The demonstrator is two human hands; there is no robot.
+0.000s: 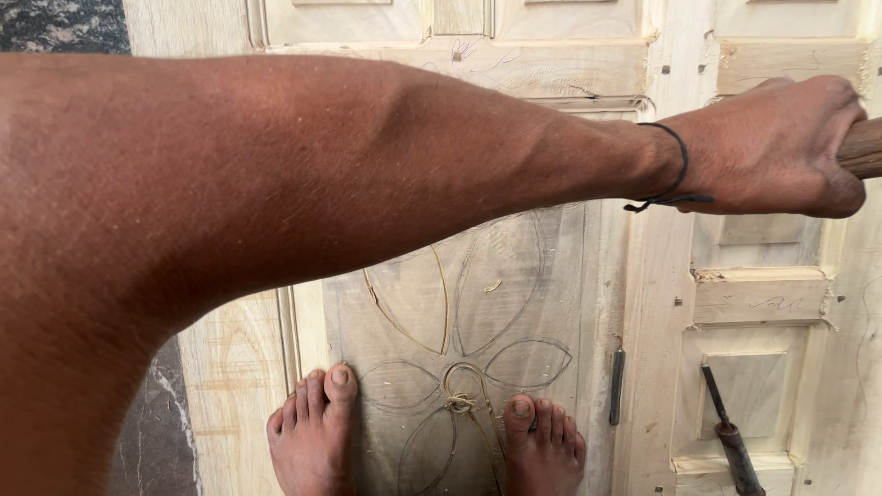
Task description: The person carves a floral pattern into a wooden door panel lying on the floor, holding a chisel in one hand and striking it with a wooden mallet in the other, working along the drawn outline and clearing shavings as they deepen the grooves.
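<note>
Left hand (781, 147) grip closed round wooden handle (865, 147).

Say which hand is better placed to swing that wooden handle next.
Left, probably: the left hand has its grip shut on the wooden handle. The right hand is out of view.

I note a pale wooden door panel (551, 303) lying flat, with a flower outline cut into it and a small curl of shavings (459, 402) at the flower's centre. A chisel (732, 443) rests on a recessed square to the right; a slim dark tool (616, 386) lies beside the carving. Dark stone floor (152, 441) shows at left.
</note>
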